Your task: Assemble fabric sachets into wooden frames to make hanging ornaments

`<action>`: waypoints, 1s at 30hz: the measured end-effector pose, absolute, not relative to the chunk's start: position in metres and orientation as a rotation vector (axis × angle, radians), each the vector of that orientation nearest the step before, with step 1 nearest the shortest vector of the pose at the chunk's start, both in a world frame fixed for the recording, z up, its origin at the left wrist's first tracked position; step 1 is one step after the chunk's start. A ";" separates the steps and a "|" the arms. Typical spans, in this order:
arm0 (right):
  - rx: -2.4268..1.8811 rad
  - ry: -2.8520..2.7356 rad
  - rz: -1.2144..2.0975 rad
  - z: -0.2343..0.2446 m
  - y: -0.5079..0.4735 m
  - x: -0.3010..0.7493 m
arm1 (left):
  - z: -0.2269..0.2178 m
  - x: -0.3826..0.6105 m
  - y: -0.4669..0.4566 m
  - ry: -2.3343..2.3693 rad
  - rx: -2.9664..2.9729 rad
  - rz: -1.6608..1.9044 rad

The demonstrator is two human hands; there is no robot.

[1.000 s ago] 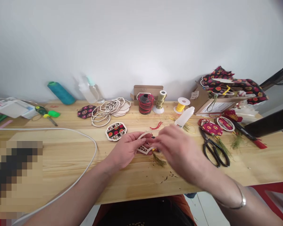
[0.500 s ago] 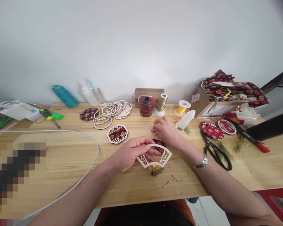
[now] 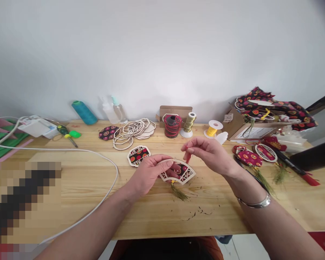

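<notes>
My left hand (image 3: 151, 172) is closed round the left side of a fan-shaped wooden ornament (image 3: 189, 176), thumb on its front face. Dark patterned fabric (image 3: 183, 169) shows through the frame's opening, and an olive-green tassel (image 3: 179, 192) hangs below it by a yellow knot. Just above the ornament's right end, my right hand (image 3: 212, 153) pinches a short red cord (image 3: 188, 157) between thumb and fingers. Part of the cord is hidden by the fingers. Beyond my left hand lies an eight-sided fabric ornament (image 3: 139, 156) on the table.
Wooden frames (image 3: 135, 130) lie in a pile at the back. Behind my hands stand a red cord spool (image 3: 172, 127), a gold thread spool (image 3: 190, 124) and a yellow spool (image 3: 213, 129). A box (image 3: 241, 127) of fabric stands right. A white cable (image 3: 116, 169) crosses the left.
My right hand has lifted from the tabletop, carrying the red cord close above the ornament. The ornament has tilted, and its tassel now hangs down to the right. The view has shifted slightly.
</notes>
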State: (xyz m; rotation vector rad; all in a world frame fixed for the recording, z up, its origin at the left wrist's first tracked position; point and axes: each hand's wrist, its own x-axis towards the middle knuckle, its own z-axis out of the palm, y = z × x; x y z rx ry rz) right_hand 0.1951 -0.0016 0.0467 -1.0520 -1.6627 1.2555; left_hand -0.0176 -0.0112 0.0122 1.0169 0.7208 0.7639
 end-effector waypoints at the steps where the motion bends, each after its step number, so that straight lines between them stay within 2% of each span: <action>1: -1.049 -1.642 1.317 0.049 -0.003 0.195 | 0.012 -0.017 -0.011 0.730 1.031 0.772; 17: -1.023 -1.357 1.626 0.022 -0.004 0.191 | 0.008 -0.017 -0.010 0.734 0.932 0.792; 19: -1.136 -1.421 1.441 0.019 -0.004 0.189 | 0.009 -0.017 -0.010 0.720 0.874 0.805; 22: -1.347 -1.604 0.875 0.012 -0.001 0.187 | 0.010 -0.016 -0.010 0.713 0.840 0.805; 24: -1.376 -1.731 0.637 0.006 0.000 0.187 | 0.011 -0.016 -0.010 0.706 0.838 0.800; 27: -1.312 -1.852 0.570 0.003 0.001 0.187 | 0.011 -0.016 -0.010 0.698 0.841 0.809; 30: -1.257 -1.810 0.704 0.009 -0.002 0.188 | 0.012 -0.016 -0.010 0.703 0.827 0.821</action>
